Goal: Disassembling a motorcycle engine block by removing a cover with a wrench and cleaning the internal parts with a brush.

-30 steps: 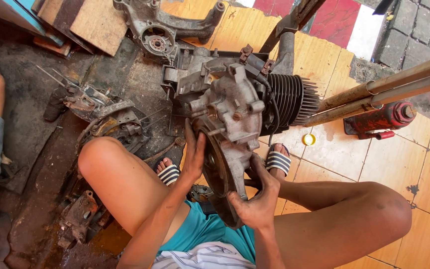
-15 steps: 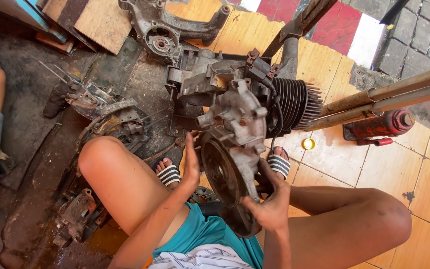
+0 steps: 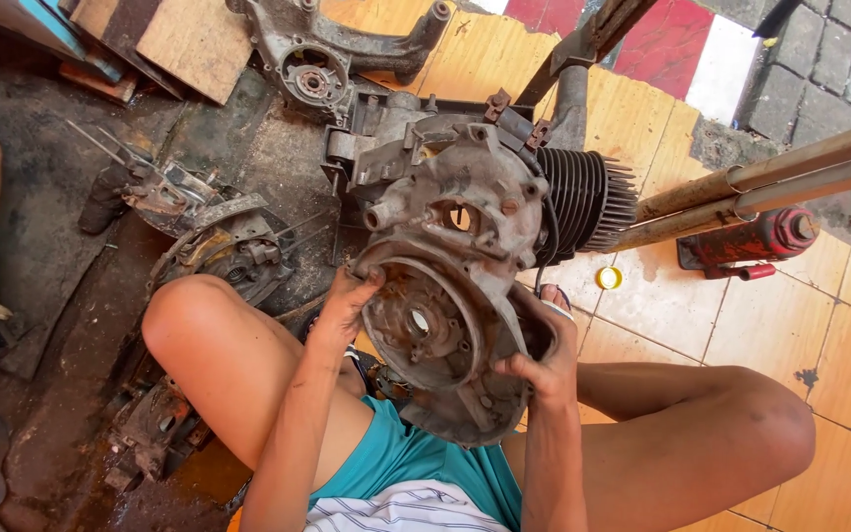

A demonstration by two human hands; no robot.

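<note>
Seated on an orange tiled floor (image 3: 839, 325), a person clamps the left hand (image 3: 347, 305) at nine o'clock and the right hand (image 3: 542, 360) at four o'clock on a grimy engine casing (image 3: 445, 286), finned cylinder (image 3: 583, 202) at two o'clock.

engine casing (image 3: 465, 256) grey (grimy) | shorts (image 3: 396, 458) teal | jack (image 3: 755, 241) red

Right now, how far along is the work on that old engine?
Done: the engine is out of any vehicle and sits on the floor, with other removed parts lying beside it. In hand: the left hand and right hand grip opposite edges of the grimy engine casing, fingers wrapped round its rim. Left: the finned cylinder remains attached behind it.
</note>
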